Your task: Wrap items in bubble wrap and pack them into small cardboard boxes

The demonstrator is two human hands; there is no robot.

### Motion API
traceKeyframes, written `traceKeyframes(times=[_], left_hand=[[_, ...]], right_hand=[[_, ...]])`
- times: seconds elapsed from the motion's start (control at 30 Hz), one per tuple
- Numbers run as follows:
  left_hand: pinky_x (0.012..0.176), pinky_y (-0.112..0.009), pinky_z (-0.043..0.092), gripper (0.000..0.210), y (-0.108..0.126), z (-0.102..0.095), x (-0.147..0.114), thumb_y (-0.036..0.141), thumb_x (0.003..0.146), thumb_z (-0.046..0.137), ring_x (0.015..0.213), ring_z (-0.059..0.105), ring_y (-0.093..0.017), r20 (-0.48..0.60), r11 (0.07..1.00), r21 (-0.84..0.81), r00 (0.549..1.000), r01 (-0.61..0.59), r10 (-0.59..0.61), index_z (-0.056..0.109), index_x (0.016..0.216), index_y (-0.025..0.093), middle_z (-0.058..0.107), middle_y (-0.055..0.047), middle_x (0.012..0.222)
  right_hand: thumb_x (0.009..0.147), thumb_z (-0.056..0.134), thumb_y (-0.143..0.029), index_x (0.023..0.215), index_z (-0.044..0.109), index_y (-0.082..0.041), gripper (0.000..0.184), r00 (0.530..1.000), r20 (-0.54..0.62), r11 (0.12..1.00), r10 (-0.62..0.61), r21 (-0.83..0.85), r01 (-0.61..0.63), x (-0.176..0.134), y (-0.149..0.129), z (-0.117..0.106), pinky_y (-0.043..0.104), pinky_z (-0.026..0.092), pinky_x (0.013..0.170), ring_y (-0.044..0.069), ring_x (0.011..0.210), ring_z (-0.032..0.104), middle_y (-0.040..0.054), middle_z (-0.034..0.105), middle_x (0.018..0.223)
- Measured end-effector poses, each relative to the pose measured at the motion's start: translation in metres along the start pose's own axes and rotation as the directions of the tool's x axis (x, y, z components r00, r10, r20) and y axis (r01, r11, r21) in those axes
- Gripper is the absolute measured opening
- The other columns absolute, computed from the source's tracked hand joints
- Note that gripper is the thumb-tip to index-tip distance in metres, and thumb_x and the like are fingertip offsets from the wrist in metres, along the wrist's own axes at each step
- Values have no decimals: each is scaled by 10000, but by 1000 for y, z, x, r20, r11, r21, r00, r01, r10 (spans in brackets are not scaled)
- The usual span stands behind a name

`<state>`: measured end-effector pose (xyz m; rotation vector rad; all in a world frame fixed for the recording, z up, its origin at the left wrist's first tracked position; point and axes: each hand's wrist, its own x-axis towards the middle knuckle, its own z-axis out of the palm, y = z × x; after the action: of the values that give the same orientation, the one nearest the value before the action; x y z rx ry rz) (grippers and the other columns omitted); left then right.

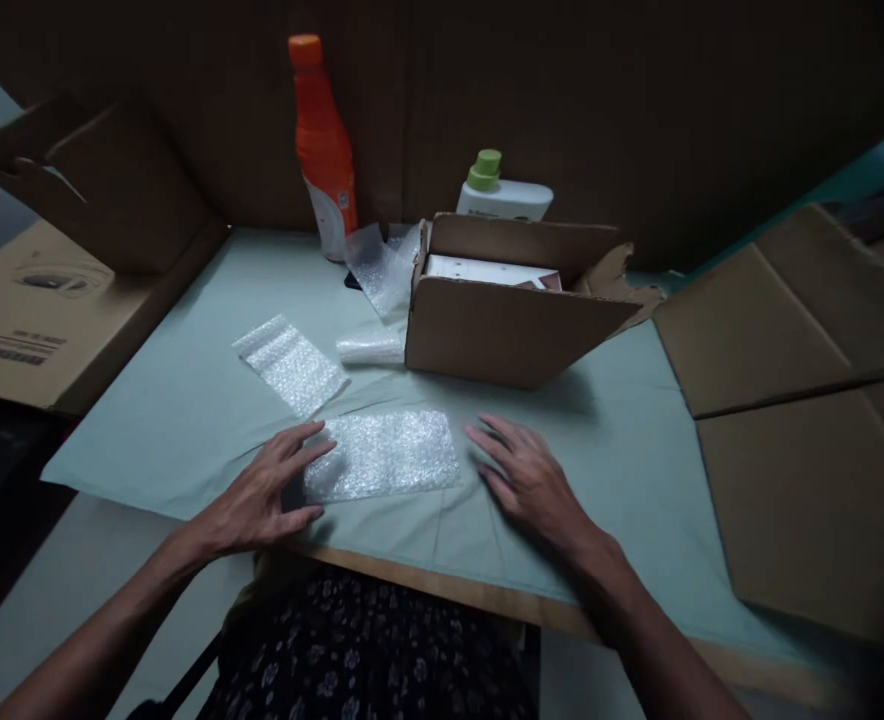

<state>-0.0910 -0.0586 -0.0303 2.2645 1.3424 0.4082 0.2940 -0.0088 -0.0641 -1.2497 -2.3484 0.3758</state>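
Observation:
A rectangular sheet of bubble wrap (386, 455) lies flat near the front edge of the cloth-covered table. My left hand (273, 488) is at its left end, fingers apart, the fingertips over or touching its edge. Just off the right end hovers my right hand (528, 475), open, fingers spread, holding nothing. Behind the sheet lie a second bubble wrap piece (292, 365) and a rolled piece of bubble wrap (371, 347). The open cardboard box (506, 330) stands behind my right hand, with a white item (487, 270) inside it.
An orange bottle (326, 140) and a white bottle with a green cap (506, 195) stand at the back. Crumpled clear wrap (383, 265) leans by the box. Large cardboard boxes flank the table at left (29, 310) and right (809, 480).

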Motion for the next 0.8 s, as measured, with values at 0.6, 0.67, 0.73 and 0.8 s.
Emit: traceKeyframes(times=[0.6, 0.67, 0.73, 0.8], left_hand=[[736, -343, 498, 703, 11, 46, 57, 346, 861, 555, 813, 628, -209, -67, 899, -364, 956, 243, -286, 364, 1510, 155, 653, -36, 889], [630, -280, 422, 663, 16, 47, 66, 300, 859, 519, 643, 524, -156, -31, 896, -385, 967, 221, -252, 389, 1490, 143, 530, 48, 703], [595, -257, 377, 675, 21, 43, 69, 278, 842, 519, 607, 478, -140, 8, 889, -407, 974, 212, -228, 385, 1484, 121, 475, 72, 664], [588, -251, 367, 706, 27, 40, 69, 261, 821, 528, 602, 483, -138, 45, 892, -392, 974, 223, -224, 367, 1492, 112, 495, 71, 666]], right_hand=[[752, 766, -544, 825, 655, -173, 394, 734, 137, 247, 665, 888, -389, -4, -42, -8, 230, 434, 446, 104, 487, 534, 38, 707, 769], [744, 779, -529, 809, 646, -174, 385, 693, 132, 255, 708, 868, -426, -21, -39, -9, 228, 423, 451, 101, 478, 525, 18, 680, 709], [770, 766, -502, 844, 659, -170, 356, 669, 117, 308, 734, 820, -482, -36, -35, -12, 228, 425, 488, 97, 485, 520, -5, 647, 664], [789, 743, -492, 889, 672, -166, 349, 670, 86, 380, 737, 767, -516, -44, -30, -14, 233, 421, 510, 101, 502, 516, -18, 617, 644]])
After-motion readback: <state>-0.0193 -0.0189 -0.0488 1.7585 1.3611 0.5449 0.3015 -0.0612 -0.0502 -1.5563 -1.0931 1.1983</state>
